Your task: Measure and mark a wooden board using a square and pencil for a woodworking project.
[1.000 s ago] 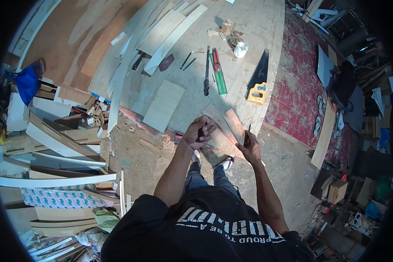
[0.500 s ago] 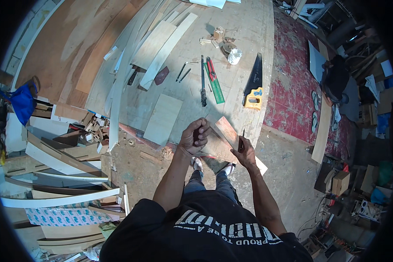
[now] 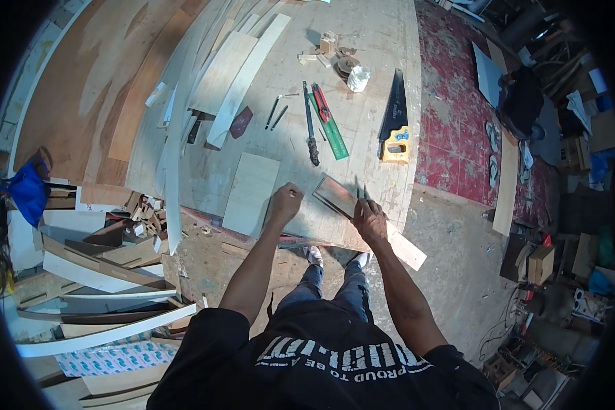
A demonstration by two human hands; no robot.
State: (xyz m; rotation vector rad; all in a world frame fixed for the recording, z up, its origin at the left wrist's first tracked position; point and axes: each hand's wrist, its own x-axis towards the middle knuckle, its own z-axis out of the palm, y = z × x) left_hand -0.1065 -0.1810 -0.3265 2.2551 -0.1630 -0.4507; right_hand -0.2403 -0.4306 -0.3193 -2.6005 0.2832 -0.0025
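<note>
My right hand point(image 3: 370, 222) lies over a narrow wooden board point(image 3: 406, 250) at the front edge of the worktable. Slender dark pointed pieces, pencil-like, stick up from its fingers; their exact kind is too small to tell. The board slants from upper left to lower right beneath the hand, its far end on the tabletop. My left hand point(image 3: 289, 198) is closed, fingers curled, just right of a pale rectangular plywood piece point(image 3: 251, 191). Whatever it may hold is hidden.
On the worktable point(image 3: 307, 236) lie a handsaw point(image 3: 395, 119), a green ruler point(image 3: 331, 133) with a red cutter point(image 3: 320, 102), a dark rod point(image 3: 310, 123), and a white cup point(image 3: 358, 79). Long wood strips point(image 3: 256, 75) stretch along the left. Curved offcuts point(image 3: 109, 331) pile at lower left.
My left hand has moved left, away from the board, toward the plywood piece. My right hand has shifted slightly left, and the board lies lower against the tabletop.
</note>
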